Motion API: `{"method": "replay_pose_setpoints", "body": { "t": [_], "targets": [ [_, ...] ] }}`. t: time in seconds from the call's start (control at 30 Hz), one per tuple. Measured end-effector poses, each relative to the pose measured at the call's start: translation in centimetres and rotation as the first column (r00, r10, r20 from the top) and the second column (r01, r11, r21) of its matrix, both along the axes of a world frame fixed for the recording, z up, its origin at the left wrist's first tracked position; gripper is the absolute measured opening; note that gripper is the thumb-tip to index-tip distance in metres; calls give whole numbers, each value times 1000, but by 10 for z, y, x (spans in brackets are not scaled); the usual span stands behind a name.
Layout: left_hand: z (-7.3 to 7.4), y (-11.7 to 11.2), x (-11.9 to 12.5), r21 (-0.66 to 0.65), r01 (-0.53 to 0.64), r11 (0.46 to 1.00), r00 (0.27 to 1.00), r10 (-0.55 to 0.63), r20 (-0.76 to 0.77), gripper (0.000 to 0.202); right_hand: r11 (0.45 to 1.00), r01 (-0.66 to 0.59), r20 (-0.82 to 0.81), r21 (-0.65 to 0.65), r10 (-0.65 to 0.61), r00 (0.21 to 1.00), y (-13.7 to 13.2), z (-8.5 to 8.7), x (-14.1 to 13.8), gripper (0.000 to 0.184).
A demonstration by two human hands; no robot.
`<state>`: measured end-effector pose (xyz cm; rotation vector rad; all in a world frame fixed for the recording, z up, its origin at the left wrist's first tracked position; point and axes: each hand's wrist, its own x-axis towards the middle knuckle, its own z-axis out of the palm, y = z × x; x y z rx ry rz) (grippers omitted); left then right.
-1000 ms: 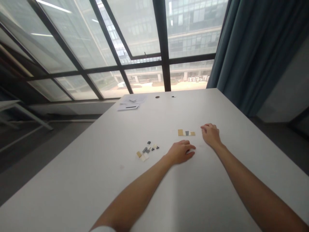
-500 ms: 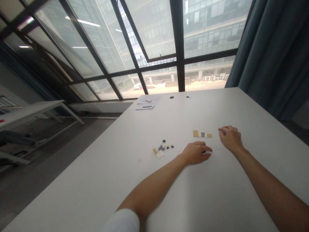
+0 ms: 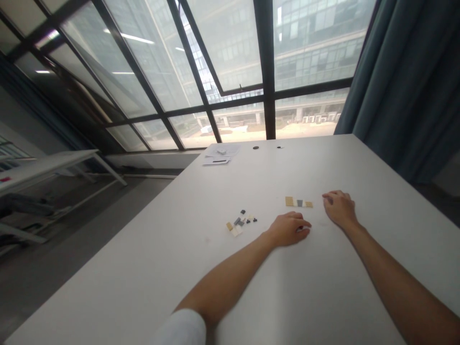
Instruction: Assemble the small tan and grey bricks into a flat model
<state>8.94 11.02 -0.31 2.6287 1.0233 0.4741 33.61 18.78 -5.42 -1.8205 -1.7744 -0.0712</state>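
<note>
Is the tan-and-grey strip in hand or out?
Out: the strip lies on the table, apart from left hand and right hand.

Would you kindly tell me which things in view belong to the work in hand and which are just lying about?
Probably part of the work:
row of tan, white and grey pieces just beyond the left hand
loose small pieces farther left

Apparently just lying about:
papers near the far edge
two small dark things to their right
</note>
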Motion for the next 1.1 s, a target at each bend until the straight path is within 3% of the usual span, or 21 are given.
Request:
{"method": "replay_pose_setpoints", "body": {
  "t": [0.2, 0.37, 0.47, 0.57, 0.67, 0.83, 0.97, 1.1],
  "targets": [
    [8, -6, -3, 40, -54, 998, 997, 52, 60, 30, 1000, -15, -23, 2, 15, 1000, -1, 0, 0, 29],
    [50, -5, -15, 31, -111, 993, 987, 106, 123, 28, 1000, -16, -30, 13, 16, 999, -1, 0, -1, 29],
    [81, -3, -42, 25, -176, 984, 976, 171, 134, 28, 1000, -17, -29, 10, 17, 999, -1, 0, 0, 30],
    [95, -3, -90, 39, -308, 951, 940, 297, 167, 25, 1000, -15, -33, 2, 15, 999, -1, 1, 0, 30],
    [86, -11, -147, 58, -459, 887, 879, 443, 177, 24, 1000, -13, -38, -8, 13, 999, -2, 1, 0, 31],
    [42, -41, -219, 28, -633, 774, 772, 627, 107, 29, 1000, -9, -44, -6, 9, 999, -1, -1, 1, 32],
    [14, -58, -238, -50, -687, 725, 723, 688, 62, 48, 1000, -12, -58, 5, 12, 998, 0, -4, 2, 32],
    [2, -62, -233, -77, -704, 706, 702, 709, 73, 48, 1000, -16, -64, 14, 17, 998, 1, -7, 5, 31]
  ]
}}
